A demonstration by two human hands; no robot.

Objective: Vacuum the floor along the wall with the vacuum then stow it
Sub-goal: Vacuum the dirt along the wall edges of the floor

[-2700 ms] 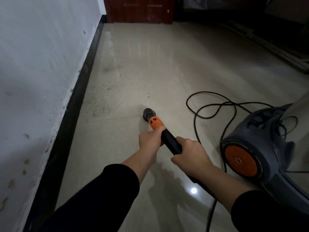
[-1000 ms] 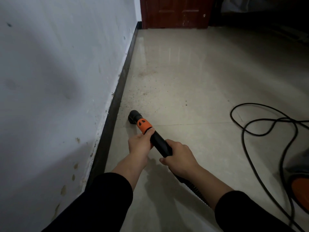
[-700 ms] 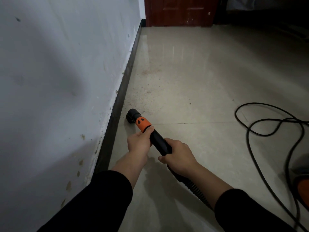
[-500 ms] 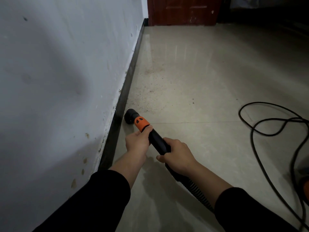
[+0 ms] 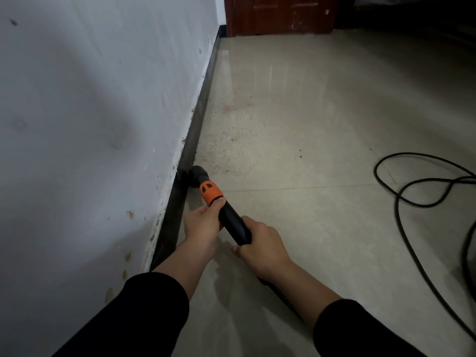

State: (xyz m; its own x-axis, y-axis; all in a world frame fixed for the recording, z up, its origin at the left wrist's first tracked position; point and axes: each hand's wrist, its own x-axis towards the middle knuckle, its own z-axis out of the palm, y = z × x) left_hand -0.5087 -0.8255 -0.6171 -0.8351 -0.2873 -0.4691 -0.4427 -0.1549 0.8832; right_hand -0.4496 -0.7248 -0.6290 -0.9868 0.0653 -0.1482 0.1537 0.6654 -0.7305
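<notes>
- Vacuum wand (image 5: 233,222) is held low over the floor (image 5: 322,112), angled forward and left toward the wall (image 5: 90,112).
- Black round nozzle (image 5: 198,176) is seen down at floor level, just beside the dark skirting (image 5: 199,124); contact with the skirting cannot be told.
- Orange collar (image 5: 210,193) is seen right behind the nozzle, with the black tube after it.
- Left hand (image 5: 203,225) is wrapped round the tube just behind the orange collar, thumb on top.
- Right hand (image 5: 265,249) is clenched round the tube further back, close to the left hand.
- Ribbed hose (image 5: 286,300) is seen running back under the right forearm.
- Black sleeves (image 5: 144,313) are seen on both forearms.
- Floor is made of glossy beige tiles; a grout line (image 5: 322,188) runs across level with the collar, and light is reflected further up.
- Brownish grit and specks (image 5: 221,153) are scattered on the tile ahead of the nozzle, near the skirting, thinning out to the right.
- Wall is painted white, scuffed, with yellowish stains (image 5: 130,215) low down and chipped paint along the skirting's top edge.
- Black power cord (image 5: 412,199) is looped on the floor at right, well apart from the hands.
- Dark red wooden door (image 5: 280,14) is seen at the far end of the wall; the far right of the room is in shadow.
</notes>
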